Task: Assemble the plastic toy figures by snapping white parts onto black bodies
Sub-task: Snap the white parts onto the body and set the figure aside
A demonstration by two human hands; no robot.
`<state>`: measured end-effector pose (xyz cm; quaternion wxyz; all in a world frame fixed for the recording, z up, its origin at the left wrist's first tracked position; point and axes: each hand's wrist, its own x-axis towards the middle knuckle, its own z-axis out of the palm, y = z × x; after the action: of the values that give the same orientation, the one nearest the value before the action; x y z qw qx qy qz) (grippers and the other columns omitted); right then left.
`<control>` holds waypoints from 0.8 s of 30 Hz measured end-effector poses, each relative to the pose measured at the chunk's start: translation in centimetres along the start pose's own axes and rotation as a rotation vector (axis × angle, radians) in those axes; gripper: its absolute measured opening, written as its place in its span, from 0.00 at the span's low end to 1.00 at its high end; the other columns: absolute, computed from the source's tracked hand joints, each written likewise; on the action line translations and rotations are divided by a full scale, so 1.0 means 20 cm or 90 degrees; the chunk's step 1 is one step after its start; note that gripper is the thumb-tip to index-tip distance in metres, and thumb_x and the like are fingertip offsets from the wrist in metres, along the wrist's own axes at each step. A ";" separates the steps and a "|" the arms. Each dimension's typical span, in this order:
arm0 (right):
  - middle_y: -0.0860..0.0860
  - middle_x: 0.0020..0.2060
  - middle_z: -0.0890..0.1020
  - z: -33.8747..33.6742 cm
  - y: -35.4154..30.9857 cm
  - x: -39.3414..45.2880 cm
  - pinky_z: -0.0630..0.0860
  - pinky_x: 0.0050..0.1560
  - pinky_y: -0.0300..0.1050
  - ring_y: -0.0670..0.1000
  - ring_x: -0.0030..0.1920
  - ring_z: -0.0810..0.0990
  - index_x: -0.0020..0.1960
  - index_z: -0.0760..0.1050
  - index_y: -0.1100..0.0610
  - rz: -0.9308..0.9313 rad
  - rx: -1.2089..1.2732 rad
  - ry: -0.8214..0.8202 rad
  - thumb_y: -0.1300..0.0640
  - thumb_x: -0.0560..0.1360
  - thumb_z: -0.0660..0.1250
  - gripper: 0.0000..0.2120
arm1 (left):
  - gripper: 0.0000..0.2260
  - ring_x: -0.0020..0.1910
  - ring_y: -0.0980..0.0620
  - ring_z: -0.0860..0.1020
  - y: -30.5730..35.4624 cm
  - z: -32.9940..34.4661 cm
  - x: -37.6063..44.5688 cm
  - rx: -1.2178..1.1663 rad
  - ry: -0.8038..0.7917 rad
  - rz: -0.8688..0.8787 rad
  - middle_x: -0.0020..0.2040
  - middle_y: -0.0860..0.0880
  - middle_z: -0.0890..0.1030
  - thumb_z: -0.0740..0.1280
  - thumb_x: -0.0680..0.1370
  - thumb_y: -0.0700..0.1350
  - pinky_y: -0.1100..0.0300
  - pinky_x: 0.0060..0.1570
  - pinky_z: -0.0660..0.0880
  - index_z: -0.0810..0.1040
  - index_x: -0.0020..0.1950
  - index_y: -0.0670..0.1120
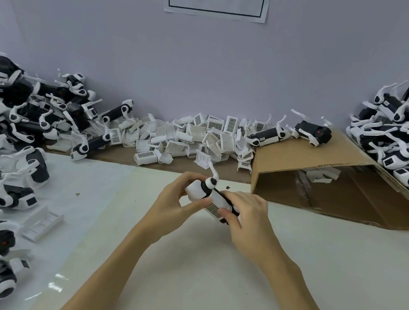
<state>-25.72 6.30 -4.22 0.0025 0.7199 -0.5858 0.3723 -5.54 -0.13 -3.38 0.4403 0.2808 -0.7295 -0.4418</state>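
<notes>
- Toy figure [211, 199] is held above the counter [205, 275], at centre, between both hands.
- Left hand [177, 200] is curled round the white rounded end; right hand [247, 218] is pinched on the black body and its white grille part.
- Judged light, stiff and smooth plastic; likely slippery under pressing force.
- One thin white leg [213, 171] juts upward: judged fragile, best left untouched.
- Hold is best taken on the solid body, thumbs pressing the panel flat.
- Loose white parts [196, 134] are heaped at the wall.

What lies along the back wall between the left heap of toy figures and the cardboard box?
In the head view, a pile of loose white parts fills that stretch between the left heap and the cardboard box, some with dark grilles.
</notes>
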 end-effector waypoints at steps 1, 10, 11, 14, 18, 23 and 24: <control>0.44 0.56 0.83 0.00 -0.01 0.00 0.62 0.70 0.51 0.50 0.61 0.77 0.66 0.80 0.52 0.003 -0.002 0.004 0.59 0.82 0.69 0.13 | 0.14 0.57 0.55 0.82 0.00 0.00 0.00 -0.006 0.004 -0.005 0.57 0.56 0.85 0.76 0.81 0.42 0.65 0.57 0.76 0.80 0.64 0.52; 0.43 0.50 0.86 -0.05 -0.04 0.00 0.76 0.61 0.52 0.48 0.53 0.81 0.59 0.83 0.51 0.070 0.167 0.007 0.49 0.82 0.68 0.09 | 0.09 0.54 0.54 0.84 0.00 0.01 0.01 -0.105 0.044 -0.064 0.53 0.51 0.87 0.75 0.81 0.52 0.65 0.53 0.77 0.83 0.60 0.56; 0.44 0.49 0.86 -0.05 -0.04 0.01 0.77 0.60 0.51 0.48 0.52 0.82 0.58 0.83 0.52 0.094 0.188 -0.002 0.50 0.82 0.68 0.09 | 0.08 0.55 0.54 0.84 -0.01 0.02 0.00 -0.097 0.033 -0.073 0.53 0.52 0.86 0.74 0.81 0.53 0.64 0.54 0.78 0.82 0.60 0.57; 0.46 0.48 0.86 -0.02 -0.03 0.00 0.79 0.58 0.45 0.48 0.51 0.83 0.57 0.82 0.51 0.155 0.227 -0.039 0.48 0.83 0.66 0.09 | 0.07 0.50 0.57 0.81 -0.02 0.04 0.00 -0.058 0.008 -0.079 0.51 0.54 0.85 0.73 0.82 0.55 0.65 0.52 0.77 0.81 0.59 0.61; 0.42 0.46 0.85 -0.01 -0.05 -0.01 0.78 0.47 0.35 0.43 0.48 0.84 0.54 0.81 0.48 0.190 0.288 -0.039 0.45 0.81 0.69 0.08 | 0.09 0.46 0.58 0.78 -0.01 0.05 0.00 -0.051 0.034 -0.043 0.48 0.56 0.83 0.75 0.81 0.52 0.68 0.49 0.76 0.81 0.60 0.56; 0.43 0.45 0.84 -0.04 -0.06 0.01 0.82 0.45 0.40 0.47 0.46 0.86 0.53 0.80 0.50 0.168 0.324 -0.009 0.47 0.80 0.72 0.07 | 0.14 0.50 0.54 0.80 0.02 0.06 0.00 -0.094 0.032 -0.023 0.48 0.53 0.84 0.77 0.79 0.53 0.63 0.51 0.76 0.79 0.59 0.50; 0.43 0.45 0.84 -0.04 -0.06 0.01 0.82 0.44 0.39 0.46 0.47 0.85 0.53 0.80 0.49 0.165 0.334 -0.002 0.46 0.80 0.72 0.07 | 0.13 0.50 0.55 0.80 0.02 0.06 0.00 -0.098 0.036 -0.025 0.48 0.53 0.84 0.77 0.79 0.53 0.64 0.51 0.76 0.79 0.59 0.51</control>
<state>-25.10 6.83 -2.90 -0.2320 0.6156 -0.5568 0.5070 -6.54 0.55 -3.22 0.4722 0.2724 -0.6750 -0.4972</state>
